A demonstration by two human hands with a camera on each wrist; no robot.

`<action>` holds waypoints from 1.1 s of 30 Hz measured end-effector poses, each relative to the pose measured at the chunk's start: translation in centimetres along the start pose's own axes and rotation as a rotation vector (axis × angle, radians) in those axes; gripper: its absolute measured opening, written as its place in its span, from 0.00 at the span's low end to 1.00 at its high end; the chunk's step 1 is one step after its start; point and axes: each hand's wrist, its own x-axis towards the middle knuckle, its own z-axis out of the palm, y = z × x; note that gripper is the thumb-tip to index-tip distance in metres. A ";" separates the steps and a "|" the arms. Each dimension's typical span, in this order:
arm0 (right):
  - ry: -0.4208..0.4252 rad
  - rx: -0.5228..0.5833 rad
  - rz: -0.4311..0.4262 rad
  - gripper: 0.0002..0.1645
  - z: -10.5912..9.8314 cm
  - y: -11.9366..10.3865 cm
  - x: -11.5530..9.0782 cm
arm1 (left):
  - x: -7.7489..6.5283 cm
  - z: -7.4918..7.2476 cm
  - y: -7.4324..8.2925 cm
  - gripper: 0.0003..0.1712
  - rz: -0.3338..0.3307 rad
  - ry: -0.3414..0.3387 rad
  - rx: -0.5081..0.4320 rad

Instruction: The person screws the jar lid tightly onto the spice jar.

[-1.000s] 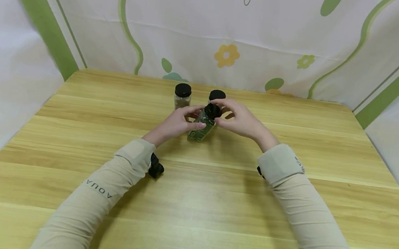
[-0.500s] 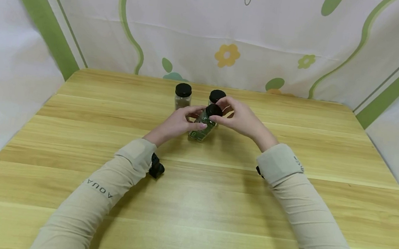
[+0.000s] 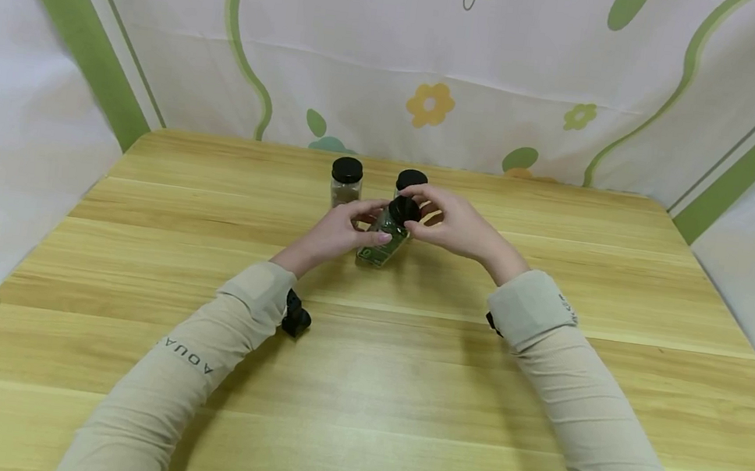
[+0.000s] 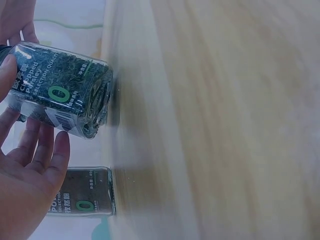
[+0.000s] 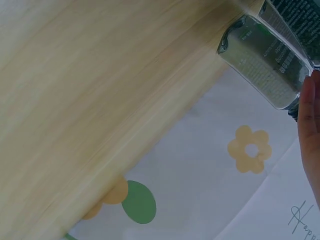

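Note:
A glass spice jar of chopped parsley [image 3: 383, 246] is tilted to the right, with its black cap [image 3: 403, 209] up. My left hand [image 3: 328, 237] grips its body, the thumb across the front. At the cap, the thumb and fingers of my right hand [image 3: 456, 225] pinch the sides. In the left wrist view the parsley jar [image 4: 65, 82] shows its label and green flakes; its base is just off the tabletop. The right wrist view catches only part of my right hand [image 5: 311, 125] at its edge.
Two more black-capped jars stand upright behind: a jar of brown powder [image 3: 345, 188] at left and another jar [image 3: 412, 181] behind the right hand, partly hidden. They are on the wooden table [image 3: 358, 390], near its back edge. A printed curtain [image 3: 372, 46] hangs behind.
My right hand's thumb and fingers shifted round the cap and came back, with the thumb moving left and then right. The parsley jar and left hand stayed nearly still.

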 end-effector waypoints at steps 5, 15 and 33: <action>0.012 -0.008 0.037 0.27 0.0 -0.1 0.0 | 0.0 0.1 0.1 0.37 0.003 -0.006 0.003; -0.009 -0.009 0.025 0.33 -0.1 0.3 0.0 | 0.1 0.3 -0.1 0.37 0.014 0.000 -0.003; 0.036 -0.047 0.074 0.24 0.0 -0.3 0.1 | 0.0 0.3 0.2 0.37 0.014 0.010 0.021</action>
